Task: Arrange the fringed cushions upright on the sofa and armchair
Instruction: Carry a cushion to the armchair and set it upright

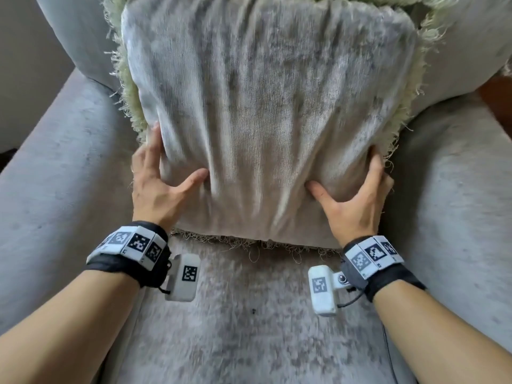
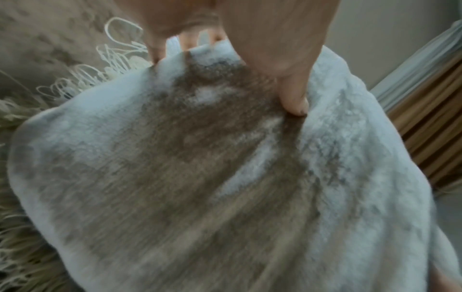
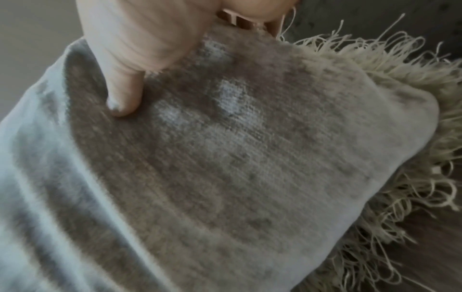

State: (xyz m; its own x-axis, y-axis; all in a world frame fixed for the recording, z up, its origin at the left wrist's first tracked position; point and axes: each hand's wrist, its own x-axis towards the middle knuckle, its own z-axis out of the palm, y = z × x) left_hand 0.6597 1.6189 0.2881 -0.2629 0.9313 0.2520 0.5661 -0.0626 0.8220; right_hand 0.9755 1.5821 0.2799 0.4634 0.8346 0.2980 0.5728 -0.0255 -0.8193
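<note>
With the left hand [image 1: 155, 187] and right hand [image 1: 357, 200] each squeezing a near corner of the fringed cushion [image 1: 266, 106], thumbs dug in, push it back evenly so it stands straight against the armchair [image 1: 55, 167].

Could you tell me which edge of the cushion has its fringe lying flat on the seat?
The bottom edge, nearest the wrists: its fringe spreads flat on the seat, between the hands. The side fringes stand free of it.
</note>
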